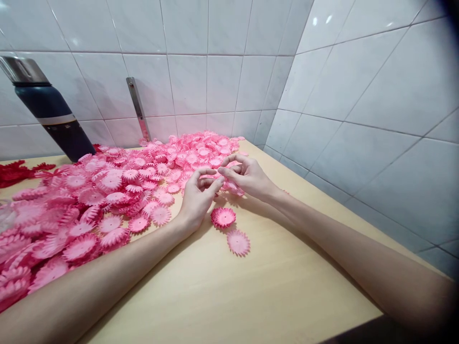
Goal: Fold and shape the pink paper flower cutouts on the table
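My left hand (201, 193) and my right hand (251, 177) meet above the table, beside a large heap of pink scalloped discs (111, 179). Both hands are closed in pinches, fingertips nearly touching. Whatever is between the fingertips is too small to make out. Pink petals (233, 187) show just under my right hand. Nearer to me on the table lie a darker pink layered flower (223, 218) and, touching or close to its lower edge, a single pale pink disc (238, 242).
A dark blue bottle (59, 114) with a steel cap stands behind the heap at the left. Red pieces (14, 173) lie at the far left. A metal strip (138, 107) leans at the tiled wall (190, 81). The wooden table (222, 296) ends at the right wall.
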`<state>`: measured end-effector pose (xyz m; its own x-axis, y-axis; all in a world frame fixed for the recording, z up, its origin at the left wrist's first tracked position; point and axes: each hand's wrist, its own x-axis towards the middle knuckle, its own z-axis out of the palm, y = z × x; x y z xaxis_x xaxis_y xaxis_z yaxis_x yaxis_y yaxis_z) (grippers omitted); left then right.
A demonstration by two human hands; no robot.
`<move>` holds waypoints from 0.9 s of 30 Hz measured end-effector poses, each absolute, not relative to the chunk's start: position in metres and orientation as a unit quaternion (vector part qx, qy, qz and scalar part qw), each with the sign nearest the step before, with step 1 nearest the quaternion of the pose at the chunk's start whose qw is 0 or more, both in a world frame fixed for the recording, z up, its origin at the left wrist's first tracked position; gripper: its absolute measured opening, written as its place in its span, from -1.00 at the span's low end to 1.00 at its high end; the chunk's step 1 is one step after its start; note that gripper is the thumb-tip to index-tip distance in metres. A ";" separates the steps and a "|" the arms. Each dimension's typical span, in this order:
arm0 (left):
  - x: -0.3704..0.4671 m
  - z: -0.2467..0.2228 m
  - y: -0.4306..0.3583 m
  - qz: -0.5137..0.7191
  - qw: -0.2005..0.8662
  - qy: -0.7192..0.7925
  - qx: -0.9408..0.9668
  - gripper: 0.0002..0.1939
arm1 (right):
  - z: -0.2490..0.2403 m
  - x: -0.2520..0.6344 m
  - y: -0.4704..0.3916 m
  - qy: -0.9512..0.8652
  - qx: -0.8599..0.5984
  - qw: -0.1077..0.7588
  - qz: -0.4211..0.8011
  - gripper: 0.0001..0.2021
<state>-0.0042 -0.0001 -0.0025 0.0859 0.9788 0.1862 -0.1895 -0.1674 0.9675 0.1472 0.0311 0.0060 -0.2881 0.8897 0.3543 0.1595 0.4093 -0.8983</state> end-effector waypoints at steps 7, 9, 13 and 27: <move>-0.005 -0.005 0.001 0.546 0.523 0.350 0.554 -0.69 | 0.008 0.145 0.029 -0.696 -0.376 0.437 0.429 -0.60; -0.006 -0.006 0.002 0.542 0.515 0.355 0.561 -0.76 | 0.009 0.146 0.028 -0.693 -0.376 0.434 0.435 -0.58; -0.006 -0.005 0.002 0.525 0.512 0.366 0.573 -0.68 | 0.009 0.149 0.029 -0.700 -0.375 0.432 0.427 -0.57; -0.007 -0.012 0.011 0.645 0.439 0.446 0.439 -0.85 | 0.010 0.167 0.049 -0.604 -0.459 0.587 0.282 -0.50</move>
<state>-0.0065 0.0109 -0.0118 -0.2302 0.9572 0.1752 -0.1748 -0.2178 0.9602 0.1667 0.0494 0.0103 0.1117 0.8854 0.4512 0.2240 0.4199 -0.8795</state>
